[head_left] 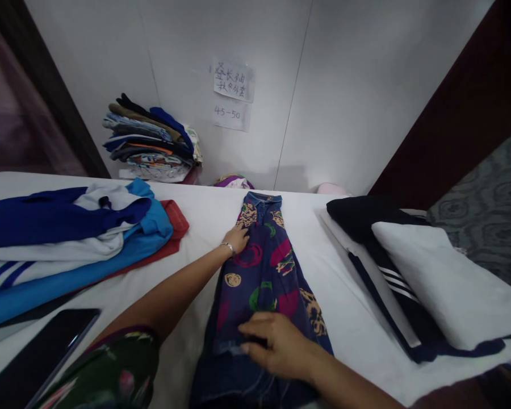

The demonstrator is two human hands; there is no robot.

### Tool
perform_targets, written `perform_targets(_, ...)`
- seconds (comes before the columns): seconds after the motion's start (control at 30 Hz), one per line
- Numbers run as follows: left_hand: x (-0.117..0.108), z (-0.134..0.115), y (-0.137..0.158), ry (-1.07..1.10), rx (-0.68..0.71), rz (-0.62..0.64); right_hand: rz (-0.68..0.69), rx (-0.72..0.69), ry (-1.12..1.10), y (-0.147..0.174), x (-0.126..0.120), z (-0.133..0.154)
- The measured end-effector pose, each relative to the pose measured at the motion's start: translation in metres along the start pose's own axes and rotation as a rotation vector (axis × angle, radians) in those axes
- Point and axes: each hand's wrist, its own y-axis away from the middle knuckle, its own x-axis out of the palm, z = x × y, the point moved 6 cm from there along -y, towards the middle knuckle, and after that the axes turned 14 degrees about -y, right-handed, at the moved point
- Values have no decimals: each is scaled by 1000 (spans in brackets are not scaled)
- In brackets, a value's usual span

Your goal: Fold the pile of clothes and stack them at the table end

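A long, narrow-folded dark blue shirt [262, 272] with pink, green and tan patterns lies on the white table, its collar and button placket at the far end. On its left edge, below the collar, my left hand [237, 238] rests with the fingers laid on the cloth; a bracelet is on that wrist. My right hand [279, 343] is over the lower part of the shirt, beside a folded-in cuff. Its thumb and curved fingers are apart, with nothing seen between them. The shirt's near end runs out of view at the bottom.
Blue, white and red garments [68, 227] lie at left, near a black phone-like slab [42, 352]. Black and white clothes [447, 278] are piled at right. A folded stack [153, 139] stands behind the table's far edge. Handwritten papers [233, 94] hang on the wall.
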Motion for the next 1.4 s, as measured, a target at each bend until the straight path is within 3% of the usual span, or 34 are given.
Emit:
perform_targets(0.07,3,-1,32,-40,7,15,-143,-48,-42,-1,-24,5)
perform_targets(0.17,-1,-10,73,-80,21,30,-287,-53,66,-16,-54,-2)
perform_targets(0.4,-14,-53,150,-214,131,116,-387,224,342,-83,-99,-57)
perform_targets(0.5,-9,-65,172,-223,152,138,-381,229,404,-107,-104,-61)
perform_targets(0.6,-4,-69,182,-241,162,108,-361,200,434,-119,-101,-70)
perform_targets(0.77,0,-68,184,-243,176,82,-264,541,388,-105,-91,-130)
perform_targets(0.87,1,-67,185,-229,185,70,-287,555,387,-98,-89,-145)
perform_targets(1.27,-3,-68,184,-189,173,71,-282,547,312,-101,-95,-146)
perform_targets(1.4,-4,-65,185,-145,170,68,-294,540,248,-81,-108,-140)
